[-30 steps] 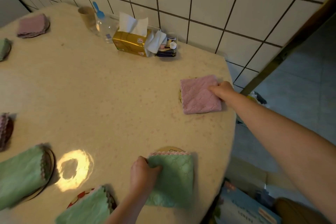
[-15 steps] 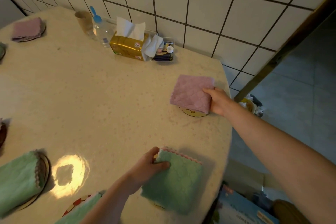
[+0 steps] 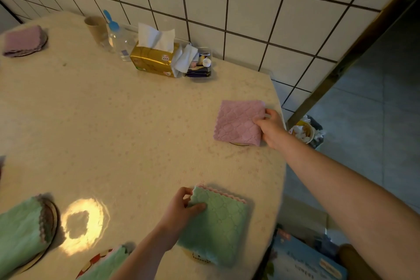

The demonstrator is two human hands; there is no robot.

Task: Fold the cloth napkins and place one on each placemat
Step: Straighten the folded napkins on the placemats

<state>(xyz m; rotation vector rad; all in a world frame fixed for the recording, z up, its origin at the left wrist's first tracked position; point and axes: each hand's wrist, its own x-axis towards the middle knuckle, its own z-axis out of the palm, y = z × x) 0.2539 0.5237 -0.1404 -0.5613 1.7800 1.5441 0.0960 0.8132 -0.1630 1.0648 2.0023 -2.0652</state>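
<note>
Your right hand (image 3: 271,128) pinches the right edge of the folded pink quilted cloth napkin (image 3: 238,121), which lies at the far right of the beige speckled table (image 3: 113,125) and covers almost all of a small round placemat (image 3: 239,143); only its near rim shows. Your left hand (image 3: 181,209) grips the far-left corner of the folded green quilted napkin (image 3: 218,223), thumb on top, at the near right edge of the table. Its round placemat (image 3: 200,258) shows only at the near side. I think both napkins sit a little too far from you. Pull each one nearer until it is centred on its mat, then press flat and let go gently, so the folds do not open.
</note>
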